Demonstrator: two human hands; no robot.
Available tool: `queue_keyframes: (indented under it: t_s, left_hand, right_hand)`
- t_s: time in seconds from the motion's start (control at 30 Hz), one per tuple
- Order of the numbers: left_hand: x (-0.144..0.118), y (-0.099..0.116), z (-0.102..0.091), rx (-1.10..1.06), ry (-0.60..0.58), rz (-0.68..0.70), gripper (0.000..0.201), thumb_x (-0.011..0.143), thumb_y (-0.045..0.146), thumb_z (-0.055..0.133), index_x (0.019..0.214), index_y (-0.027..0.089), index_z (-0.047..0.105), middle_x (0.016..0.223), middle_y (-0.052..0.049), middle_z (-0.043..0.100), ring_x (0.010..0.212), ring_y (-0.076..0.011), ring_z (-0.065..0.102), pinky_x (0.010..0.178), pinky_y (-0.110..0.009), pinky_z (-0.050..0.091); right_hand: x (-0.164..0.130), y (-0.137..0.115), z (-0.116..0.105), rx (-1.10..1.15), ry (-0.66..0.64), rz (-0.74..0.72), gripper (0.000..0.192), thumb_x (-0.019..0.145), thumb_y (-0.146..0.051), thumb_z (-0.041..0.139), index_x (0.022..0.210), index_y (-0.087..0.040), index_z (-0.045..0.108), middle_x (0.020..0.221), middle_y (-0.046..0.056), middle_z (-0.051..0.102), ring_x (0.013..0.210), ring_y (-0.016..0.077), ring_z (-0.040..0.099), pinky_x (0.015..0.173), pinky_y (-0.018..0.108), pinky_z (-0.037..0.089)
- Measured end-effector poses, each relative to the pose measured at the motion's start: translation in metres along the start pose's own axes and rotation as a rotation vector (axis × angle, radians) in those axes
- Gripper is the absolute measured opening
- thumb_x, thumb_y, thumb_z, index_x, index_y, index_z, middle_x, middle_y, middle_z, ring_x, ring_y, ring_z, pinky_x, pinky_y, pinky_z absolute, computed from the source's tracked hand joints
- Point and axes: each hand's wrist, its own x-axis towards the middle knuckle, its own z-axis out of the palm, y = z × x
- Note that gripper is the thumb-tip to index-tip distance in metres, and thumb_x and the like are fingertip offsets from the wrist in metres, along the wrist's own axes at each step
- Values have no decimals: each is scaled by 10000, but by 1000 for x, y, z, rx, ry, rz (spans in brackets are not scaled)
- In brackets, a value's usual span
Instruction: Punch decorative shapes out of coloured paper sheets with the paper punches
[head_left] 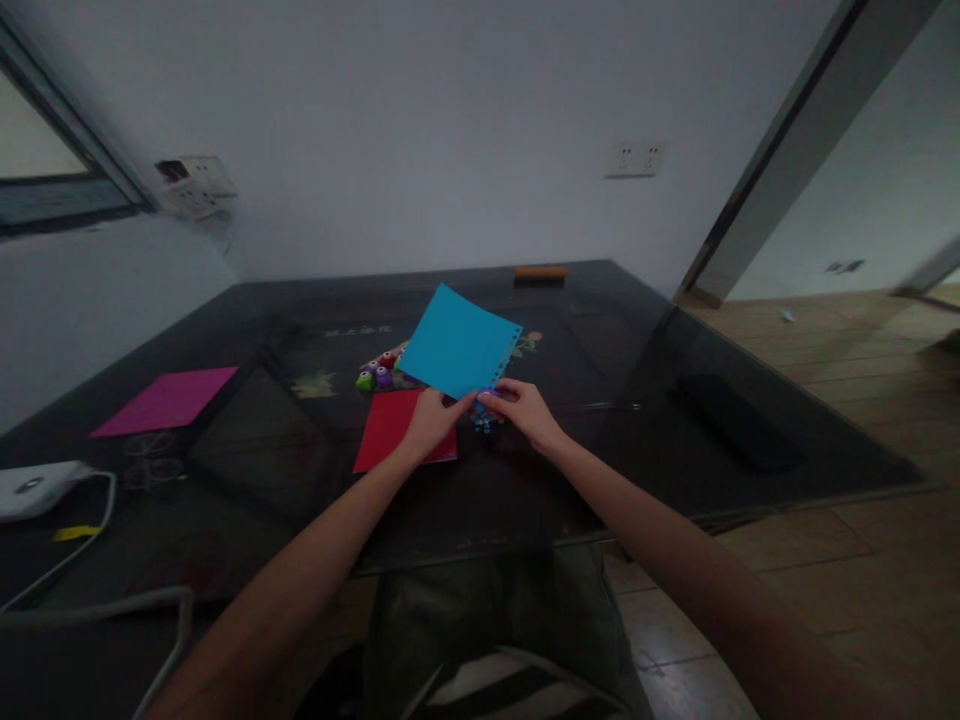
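Note:
A blue paper sheet [456,343] is held tilted above the dark glass table [525,480], with a row of punched holes along its right edge. My left hand [431,418] pinches its lower corner. My right hand [525,408] grips a small purple punch [486,400] at the sheet's lower right edge. Tiny blue paper bits [480,420] lie just below the punch. A red sheet [397,428] lies flat under my left hand.
Several small coloured punches [381,369] sit behind the red sheet. A magenta sheet [169,400] lies at the left. A white device with cable [37,488] is at the near left, an orange block [540,272] at the far edge, a black object [731,420] on the right.

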Motion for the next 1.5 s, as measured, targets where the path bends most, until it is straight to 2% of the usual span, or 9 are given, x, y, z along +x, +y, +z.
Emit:
queue_keyframes:
  t_s: [0.23,0.53,0.73,0.83,0.93,1.03,1.13,1.3,1.5]
  left_hand:
    - [0,0,1,-96,10,-6,353,743,431,589,883,115,661,882,-91,702,761,-215,634,694,-297,483]
    - [1,5,0,-211,19,-58,345,676,399,669,905,142,656,933,-80,696,847,-221,625,757,-309,483]
    - [2,9,0,-634,-32,-318,321,638,340,717,840,101,651,850,-84,699,739,-189,642,696,-311,523]
    - [3,11,-1,-880,-53,-402,198,697,269,678,812,112,645,846,-64,694,733,-145,638,711,-275,530]
    - [4,14,-3,-998,-80,-498,101,768,229,606,787,136,639,790,-37,686,691,-111,627,708,-239,533]
    - [5,15,-4,-1029,-63,-550,88,792,220,575,781,148,625,738,-22,672,657,-100,622,708,-231,534]
    - [6,14,-5,-1036,-39,-563,82,795,217,566,809,155,617,737,-16,665,651,-99,624,702,-232,535]
    - [8,11,-6,-1037,-35,-558,88,802,216,558,832,160,619,749,-20,666,670,-106,628,720,-242,532]
    - [6,11,-4,-1010,-60,-507,106,780,240,591,779,142,631,736,-40,676,678,-120,626,742,-274,529]
  right_hand:
    - [5,6,-5,-257,25,-123,351,694,-525,623,685,-175,598,490,-21,502,443,89,406,421,220,288]
    - [3,3,-3,-153,-25,-41,376,664,-547,639,710,-178,584,460,-40,483,386,82,403,383,213,278]
    - [6,1,-5,-21,-31,-2,450,751,-602,505,667,-167,586,501,-14,532,399,81,439,409,216,324]
    - [5,-6,-7,44,-1,-37,440,760,-582,508,807,-164,636,530,-14,554,410,83,452,420,216,340]
    - [4,-13,-9,81,-3,-77,443,769,-553,515,949,-170,645,551,-17,562,433,86,466,447,218,366]
    - [5,-12,-11,84,-16,-80,420,788,-517,503,977,-171,645,575,-7,581,465,97,494,486,231,401]
    - [9,-4,-13,-2,-26,-95,321,796,-406,525,986,-175,644,632,13,622,527,120,550,551,258,445]
    - [12,13,-13,-329,33,-231,193,759,-202,558,911,-207,678,717,32,667,656,166,611,659,304,462]
    - [10,13,-12,-496,41,-266,159,702,-251,651,853,-213,684,755,34,675,661,172,591,642,297,435]
